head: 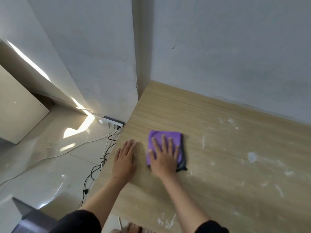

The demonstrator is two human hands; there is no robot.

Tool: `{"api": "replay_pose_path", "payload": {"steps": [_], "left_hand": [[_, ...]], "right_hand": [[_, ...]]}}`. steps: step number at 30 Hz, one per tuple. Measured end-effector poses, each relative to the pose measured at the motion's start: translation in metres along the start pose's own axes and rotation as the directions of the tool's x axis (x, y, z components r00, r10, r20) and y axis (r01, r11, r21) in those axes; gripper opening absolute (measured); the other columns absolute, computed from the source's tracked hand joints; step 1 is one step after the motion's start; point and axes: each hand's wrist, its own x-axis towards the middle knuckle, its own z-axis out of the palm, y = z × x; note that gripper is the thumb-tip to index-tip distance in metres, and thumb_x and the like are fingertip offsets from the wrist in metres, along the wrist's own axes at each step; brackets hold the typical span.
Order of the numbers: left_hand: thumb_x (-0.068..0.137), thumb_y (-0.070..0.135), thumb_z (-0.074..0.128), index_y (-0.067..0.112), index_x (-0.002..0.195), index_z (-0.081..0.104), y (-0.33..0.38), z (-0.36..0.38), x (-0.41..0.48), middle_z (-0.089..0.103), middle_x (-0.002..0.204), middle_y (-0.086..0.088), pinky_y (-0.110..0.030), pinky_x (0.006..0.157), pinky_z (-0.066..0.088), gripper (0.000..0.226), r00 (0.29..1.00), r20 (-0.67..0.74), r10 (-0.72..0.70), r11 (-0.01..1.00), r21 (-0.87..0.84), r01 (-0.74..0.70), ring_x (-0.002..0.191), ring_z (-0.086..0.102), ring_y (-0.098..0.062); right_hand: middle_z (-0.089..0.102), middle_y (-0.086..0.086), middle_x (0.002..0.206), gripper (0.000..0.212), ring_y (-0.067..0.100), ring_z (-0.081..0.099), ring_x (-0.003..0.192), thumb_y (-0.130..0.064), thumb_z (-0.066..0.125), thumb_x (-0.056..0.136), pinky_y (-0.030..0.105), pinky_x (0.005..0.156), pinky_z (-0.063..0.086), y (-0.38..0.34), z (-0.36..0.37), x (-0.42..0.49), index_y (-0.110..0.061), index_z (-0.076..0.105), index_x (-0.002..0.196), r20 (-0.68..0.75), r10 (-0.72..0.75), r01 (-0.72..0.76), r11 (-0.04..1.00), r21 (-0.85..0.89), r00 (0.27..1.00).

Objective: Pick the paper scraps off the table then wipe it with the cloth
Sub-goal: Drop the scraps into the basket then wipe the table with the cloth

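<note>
The folded purple cloth [165, 145] with a dark grey underside lies flat on the light wooden table [218, 157], near its left edge. The right hand [164, 157] presses on it, fingers straight and slightly spread. The left hand [125, 157] rests flat on the wood just beside it, fingers together. White smears [252, 157] mark the table to the right.

purple cloth [165, 137] on a light wood-grain table [218, 132] with white smears.
</note>
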Motion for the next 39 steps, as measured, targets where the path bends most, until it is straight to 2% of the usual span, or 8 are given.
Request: {"api": "replay_pose_path", "payload": {"steps": [5, 9, 12, 15, 19, 27, 35, 39], "left_hand": [[0.077, 0.049, 0.000, 0.024, 0.145, 0.026, -0.006, 0.002, -0.015, 0.017, 0.156, 0.004, -0.029, 0.116, 0.003, 0.077, 0.999, -0.030, -0.027, 1.000, 0.011, 0.027, 0.143, 0.007, -0.008], [0.080, 0.052, 0.002, 0.028, 0.144, 0.026, -0.006, 0.003, -0.028, 0.015, 0.156, 0.004, -0.028, 0.116, 0.000, 0.073, 0.999, -0.037, -0.019, 1.000, 0.024, 0.020, 0.139, -0.001, -0.001], [0.083, 0.050, 0.008, 0.026, 0.143, 0.029, -0.003, 0.005, -0.045, 0.016, 0.156, 0.003, -0.029, 0.116, 0.005, 0.069, 0.998, -0.054, -0.041, 0.999, 0.004, 0.042, 0.139, 0.001, -0.003], [0.090, 0.036, 0.019, 0.025, 0.143, 0.029, 0.002, 0.005, -0.067, 0.014, 0.156, 0.002, -0.029, 0.116, 0.007, 0.055, 0.995, -0.054, -0.084, 0.996, -0.007, 0.083, 0.141, 0.003, -0.005], [0.089, 0.029, 0.018, 0.019, 0.144, 0.029, 0.002, 0.008, -0.093, 0.016, 0.156, -0.001, -0.031, 0.116, 0.008, 0.056, 0.988, -0.067, -0.141, 0.990, -0.016, 0.141, 0.144, 0.008, -0.013], [0.097, 0.022, 0.032, 0.015, 0.145, 0.027, 0.016, 0.016, -0.133, 0.019, 0.155, -0.002, -0.035, 0.118, 0.009, 0.049, 0.971, -0.084, -0.222, 0.974, -0.069, 0.216, 0.145, 0.008, -0.016], [0.098, 0.017, 0.032, 0.024, 0.146, 0.020, 0.069, 0.037, -0.138, 0.011, 0.157, 0.002, -0.031, 0.117, 0.006, 0.050, 0.990, -0.045, -0.132, 0.989, -0.066, 0.129, 0.145, 0.002, -0.013], [0.099, 0.022, 0.028, 0.026, 0.147, 0.018, 0.085, 0.049, -0.138, 0.010, 0.157, 0.002, -0.032, 0.117, 0.006, 0.049, 0.994, -0.009, -0.105, 0.994, -0.044, 0.105, 0.145, 0.001, -0.013]], "right_hand": [[0.028, -0.007, 0.152, 0.054, 0.022, 0.020, 0.142, -0.057, 0.035, 0.089, 0.047, 0.111, 0.010, -0.002, 0.003, -0.042, -0.045, 0.026, 0.140, 0.045, -0.226, 0.228, 0.973, -0.027, 0.973], [0.035, -0.004, 0.149, 0.053, 0.023, 0.027, 0.140, -0.059, 0.031, 0.087, 0.047, 0.112, 0.011, 0.073, -0.012, -0.042, -0.043, 0.036, 0.137, -0.042, -0.020, 0.018, 0.999, -0.046, 0.999], [0.024, -0.004, 0.154, 0.059, 0.022, 0.015, 0.144, -0.061, 0.019, 0.085, 0.046, 0.115, 0.002, 0.106, -0.025, -0.044, -0.043, 0.028, 0.140, 0.006, 0.188, -0.188, 0.982, -0.017, 0.982], [0.013, -0.003, 0.156, 0.061, 0.024, 0.003, 0.145, -0.058, 0.012, 0.084, 0.047, 0.114, -0.009, 0.086, -0.023, -0.045, -0.042, 0.023, 0.142, 0.069, 0.216, -0.218, 0.975, 0.028, 0.974], [0.044, 0.000, 0.144, 0.049, 0.030, 0.038, 0.134, -0.045, 0.031, 0.086, 0.051, 0.108, 0.010, 0.014, -0.006, -0.080, -0.037, 0.046, 0.132, 0.103, -0.171, 0.168, 0.985, 0.039, 0.980], [0.025, -0.006, 0.153, 0.046, 0.022, 0.014, 0.144, -0.044, 0.032, 0.095, 0.048, 0.113, 0.009, 0.034, -0.001, -0.162, -0.040, 0.030, 0.141, 0.110, -0.469, 0.463, 0.883, 0.073, 0.877], [0.015, -0.005, 0.156, 0.066, 0.021, 0.006, 0.145, -0.072, 0.007, 0.082, 0.047, 0.116, -0.003, 0.198, -0.057, -0.119, -0.046, 0.020, 0.141, 0.086, -0.001, 0.006, 0.999, -0.052, 0.996], [0.005, -0.004, 0.157, 0.077, 0.025, -0.003, 0.145, -0.072, 0.018, 0.074, 0.046, 0.112, -0.015, 0.184, -0.055, -0.122, -0.041, 0.017, 0.144, 0.118, -0.004, 0.008, 0.999, -0.034, 0.993]]}}
